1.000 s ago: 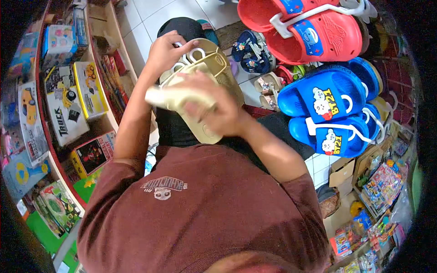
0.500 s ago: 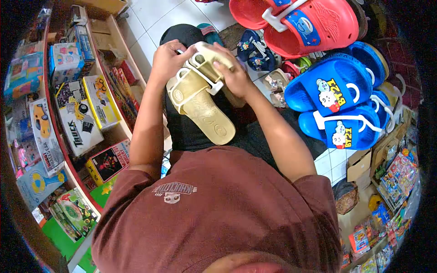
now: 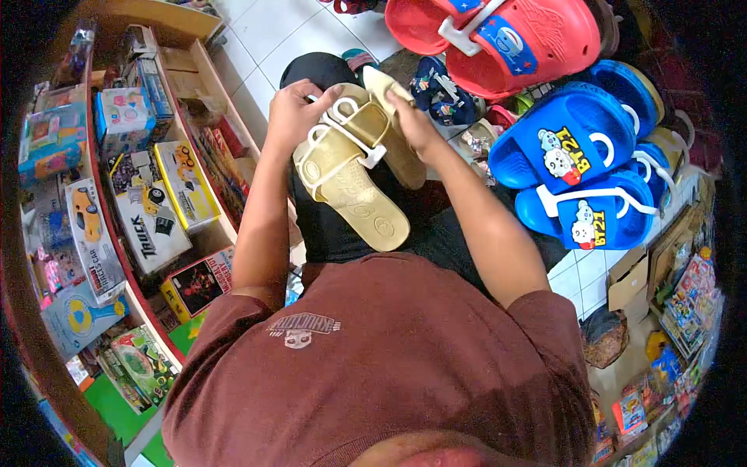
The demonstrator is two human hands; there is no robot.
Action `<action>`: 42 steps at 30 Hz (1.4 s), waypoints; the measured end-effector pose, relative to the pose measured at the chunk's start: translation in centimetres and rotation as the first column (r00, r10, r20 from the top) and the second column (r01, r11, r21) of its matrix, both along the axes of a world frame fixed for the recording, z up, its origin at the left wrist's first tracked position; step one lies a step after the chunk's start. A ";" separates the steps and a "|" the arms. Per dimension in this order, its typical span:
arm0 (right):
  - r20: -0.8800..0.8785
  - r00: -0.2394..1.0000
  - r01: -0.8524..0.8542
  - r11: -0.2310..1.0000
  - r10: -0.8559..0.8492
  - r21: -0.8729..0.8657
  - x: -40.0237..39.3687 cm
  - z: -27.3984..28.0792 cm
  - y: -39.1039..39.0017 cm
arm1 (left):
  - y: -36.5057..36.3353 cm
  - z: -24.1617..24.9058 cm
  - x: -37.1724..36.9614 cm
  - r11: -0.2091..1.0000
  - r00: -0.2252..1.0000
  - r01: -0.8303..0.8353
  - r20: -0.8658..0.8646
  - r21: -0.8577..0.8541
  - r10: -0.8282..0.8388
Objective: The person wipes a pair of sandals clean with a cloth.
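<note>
I hold a pair of gold slide sandals (image 3: 354,187) joined by a white plastic hanger (image 3: 338,136) in front of my chest. My left hand (image 3: 294,113) grips the toe end of the near sandal at the hanger. My right hand (image 3: 412,124) holds the second gold sandal (image 3: 401,152), which sits behind the first and sticks out past its far side. Both soles face up toward me.
A wooden shelf (image 3: 206,78) on the left carries boxed toys, among them a truck box (image 3: 148,214). On the right hang blue children's slides (image 3: 572,167) and red clogs (image 3: 510,39) on white hangers. White floor tiles and packaged toys (image 3: 677,327) lie below.
My right hand has left the near sandal's top and now grips the rear sandal. The pair has turned so its soles face me, and my view has shifted slightly.
</note>
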State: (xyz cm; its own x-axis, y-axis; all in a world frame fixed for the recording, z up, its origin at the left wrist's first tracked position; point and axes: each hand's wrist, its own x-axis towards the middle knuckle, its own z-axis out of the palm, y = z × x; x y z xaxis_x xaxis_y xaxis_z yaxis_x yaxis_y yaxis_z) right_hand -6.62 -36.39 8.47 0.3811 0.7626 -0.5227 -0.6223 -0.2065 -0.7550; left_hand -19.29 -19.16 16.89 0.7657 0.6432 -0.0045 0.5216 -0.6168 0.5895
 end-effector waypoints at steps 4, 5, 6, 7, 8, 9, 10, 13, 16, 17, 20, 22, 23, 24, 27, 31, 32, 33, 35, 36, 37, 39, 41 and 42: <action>-0.135 0.984 -0.121 0.993 0.118 -0.014 1.7 -1.1 -0.2 | 0.6 -0.4 -0.5 0.994 0.998 -0.046 0.027 -0.097 0.048; -0.061 0.990 -0.130 0.991 0.129 -0.021 1.6 -3.0 0.3 | 0.9 -0.2 -0.4 0.992 0.998 -0.053 0.027 -0.119 0.056; 0.011 0.995 -0.102 0.995 0.102 0.020 1.1 -1.9 0.1 | 0.9 0.6 -0.3 0.995 0.999 -0.037 -0.015 -0.094 0.036; 0.002 0.998 -0.068 0.997 0.068 0.025 0.6 -0.7 0.1 | 0.7 1.8 0.0 0.997 0.998 -0.019 -0.060 -0.071 0.015; -0.009 0.999 -0.033 0.999 0.033 0.030 0.3 0.1 0.1 | 0.7 3.0 0.4 0.999 0.994 0.000 -0.108 -0.049 -0.006; -0.034 0.999 -0.006 0.999 0.008 0.035 0.2 0.2 0.0 | 1.5 4.4 0.7 0.995 0.961 0.097 -0.259 -0.005 -0.095; -0.058 0.998 0.020 0.999 -0.018 0.039 0.2 0.2 0.0 | 1.6 5.9 1.0 0.986 0.934 0.166 -0.317 -0.014 -0.161; -0.186 0.977 0.122 0.991 -0.109 0.060 0.4 1.2 -0.3 | 0.9 8.8 0.7 0.944 0.846 0.326 -0.464 0.057 -0.264; -0.291 0.946 0.197 0.967 -0.144 0.162 0.5 1.9 -0.5 | -1.3 10.6 0.8 0.919 0.849 0.330 -0.492 0.214 -0.190; -0.303 0.942 0.210 0.959 -0.146 0.189 0.5 2.1 -0.6 | -2.1 11.0 0.7 0.929 0.863 0.294 -0.480 0.224 -0.157; -0.244 0.952 0.239 0.948 -0.185 0.212 0.7 2.1 -0.8 | -3.4 9.5 -1.4 0.916 0.939 0.214 -0.331 0.341 -0.096; -0.263 0.945 0.249 0.950 -0.196 0.189 0.6 2.7 -0.8 | -3.6 9.0 -2.4 0.975 0.957 0.150 -0.271 0.161 -0.103; -0.258 0.946 0.245 0.956 -0.198 0.164 0.6 3.1 -0.9 | -3.8 9.0 -2.8 0.990 0.968 0.128 -0.223 0.055 -0.112; -0.252 0.947 0.238 0.962 -0.198 0.138 0.5 3.5 -1.0 | -3.9 9.0 -3.1 0.993 0.978 0.107 -0.173 -0.055 -0.114; -0.218 0.956 0.233 0.961 -0.198 0.149 -0.1 3.7 -1.0 | -4.9 7.7 -3.7 0.982 0.986 0.149 -0.100 0.117 -0.137; -0.317 0.933 0.239 0.952 -0.170 0.191 0.0 3.1 -0.8 | -7.3 5.4 -2.3 0.957 0.997 -0.080 0.018 0.278 0.078; -0.314 0.933 0.243 0.951 -0.175 0.192 -0.1 3.0 -0.8 | -7.6 5.1 -2.1 0.932 0.991 -0.133 0.047 0.338 0.125; -0.309 0.934 0.245 0.950 -0.178 0.194 -0.1 3.4 -0.9 | -7.4 4.7 -1.9 0.925 0.988 -0.157 0.058 0.347 0.146; -0.370 0.918 0.234 0.949 -0.144 0.210 -0.1 4.3 -1.0 | -6.6 4.7 -1.6 0.938 0.988 -0.150 0.090 0.312 0.128; -0.433 0.895 0.225 0.948 -0.109 0.225 0.0 5.1 -1.2 | -6.0 4.8 -1.4 0.945 0.987 -0.144 0.107 0.293 0.118; -0.494 0.866 0.218 0.946 -0.075 0.240 0.1 5.8 -1.4 | -5.3 5.1 -1.1 0.949 0.981 -0.179 0.122 0.258 0.151; -0.536 0.844 0.207 0.935 -0.022 0.288 -0.8 6.9 -1.5 | -3.4 6.4 -0.9 0.966 0.995 -0.066 0.083 0.249 0.046; -0.545 0.838 0.214 0.921 -0.001 0.326 -2.4 8.4 -1.6 | -1.3 7.3 -0.6 0.975 0.993 0.085 0.063 0.204 -0.100; -0.556 0.831 0.209 0.927 0.000 0.312 -3.2 8.8 -1.8 | -0.4 7.5 -0.3 0.986 0.989 0.141 0.024 0.087 -0.144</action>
State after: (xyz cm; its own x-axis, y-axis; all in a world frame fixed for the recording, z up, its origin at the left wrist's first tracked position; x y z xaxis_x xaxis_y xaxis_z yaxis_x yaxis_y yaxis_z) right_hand -9.84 -38.17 17.31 0.2069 0.9030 -0.3765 -0.9494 0.0923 -0.3002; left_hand -19.63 -19.51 24.38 0.8485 0.5245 0.0702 0.4073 -0.7319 0.5463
